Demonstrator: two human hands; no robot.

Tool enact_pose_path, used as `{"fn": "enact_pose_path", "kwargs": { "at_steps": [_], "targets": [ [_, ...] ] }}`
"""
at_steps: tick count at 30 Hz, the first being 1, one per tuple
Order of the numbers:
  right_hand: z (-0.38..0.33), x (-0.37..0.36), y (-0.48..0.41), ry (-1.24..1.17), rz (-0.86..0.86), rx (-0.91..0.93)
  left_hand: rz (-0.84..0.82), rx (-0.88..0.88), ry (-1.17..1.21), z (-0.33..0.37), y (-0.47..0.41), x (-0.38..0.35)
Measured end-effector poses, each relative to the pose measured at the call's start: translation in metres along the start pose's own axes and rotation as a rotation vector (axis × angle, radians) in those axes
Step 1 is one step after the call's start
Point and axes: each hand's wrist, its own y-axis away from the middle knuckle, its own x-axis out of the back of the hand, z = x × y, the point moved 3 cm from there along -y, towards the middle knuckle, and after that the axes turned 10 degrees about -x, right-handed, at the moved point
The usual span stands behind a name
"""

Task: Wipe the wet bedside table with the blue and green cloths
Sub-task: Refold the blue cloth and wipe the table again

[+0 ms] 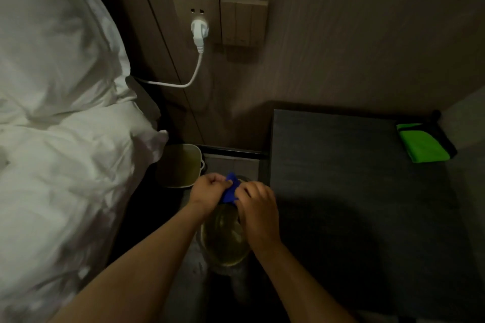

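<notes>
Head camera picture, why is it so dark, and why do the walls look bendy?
In the head view, the room is dimly lit, so the bedside table looks nearly black with a big shadow near the hands; only the green cloth and white bedding stand out. The wide-angle lens curves straight wall lines, and edges look soft.

Dim light is falling on a brown wall [341, 34] across the top of the frame; white bedding [57, 113] is filling the left, a white plug [200, 30] sitting in a socket [195, 17] at upper centre.

Blue cloth [231, 189] mostly hidden — bunched inside both hands.
</notes>
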Motion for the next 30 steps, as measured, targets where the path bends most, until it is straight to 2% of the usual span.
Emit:
{"fn": "enact_pose_path", "kwargs": {
  "at_steps": [4, 8, 10, 13, 16, 19, 25, 30],
  "targets": [
    [0.021, 0.039, 0.012, 0.051, 0.213, 0.001, -0.079, -0.131, 0.079, 0.036, 0.016, -0.026],
    [0.053, 0.059, 0.027, 0.117, 0.284, -0.062, -0.176, -0.079, 0.141, 0.035, 0.029, -0.065],
    [0.068, 0.055, 0.034, 0.157, 0.148, -0.133, -0.182, -0.145, -0.150, 0.019, 0.033, -0.078],
    [0.090, 0.031, 0.045, 0.237, -0.118, -0.206, -0.187, -0.410, -0.731, 0.008, 0.046, -0.087],
    [0.100, 0.018, 0.053, 0.290, -0.225, -0.226, -0.316, -0.725, -1.019, 0.008, 0.062, -0.098],
    [0.099, 0.005, 0.057, 0.300, -0.219, -0.170, -0.454, -0.767, -1.146, 0.000, 0.068, -0.107],
    [0.104, 0.002, 0.048, 0.187, -0.390, -0.212, -0.566, -0.709, -1.321, -0.004, 0.057, -0.118],
    [0.124, 0.020, 0.015, 0.216, -0.355, -0.185, -0.618, -0.695, -1.229, 0.014, 0.033, -0.140]
  ]
}}
